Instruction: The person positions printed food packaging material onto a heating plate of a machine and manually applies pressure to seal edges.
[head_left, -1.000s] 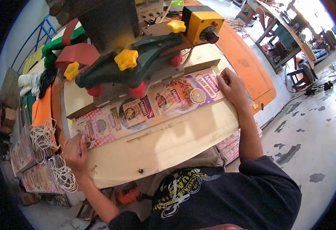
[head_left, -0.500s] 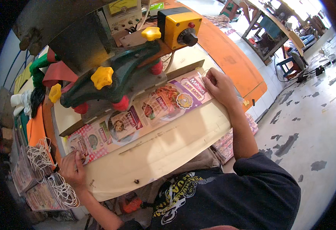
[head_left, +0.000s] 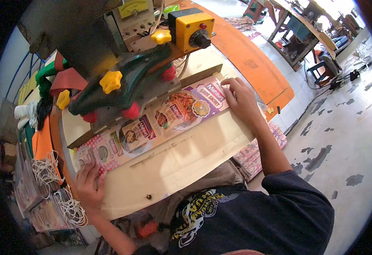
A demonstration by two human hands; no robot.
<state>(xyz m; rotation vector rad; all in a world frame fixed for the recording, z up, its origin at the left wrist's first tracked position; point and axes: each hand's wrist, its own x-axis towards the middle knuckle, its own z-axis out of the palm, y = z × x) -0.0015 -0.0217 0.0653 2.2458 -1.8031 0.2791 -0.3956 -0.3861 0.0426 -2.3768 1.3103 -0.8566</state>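
The left hand (head_left: 90,185), loosely spread, touches the printed strip (head_left: 152,126) front-left of the green press (head_left: 137,76). The right hand (head_left: 242,101) curls right of the press, whether pinching I cannot tell. The strip lies along the press's near side

Green cloth (head_left: 45,80) at left, wooden workbench (head_left: 306,23) at upper right, 1 blue stool (head_left: 315,69), dark-patched floor (head_left: 343,136)

A long pink printed strip (head_left: 152,126) lies slantwise, seemingly flat, on cream sheeting (head_left: 186,159).
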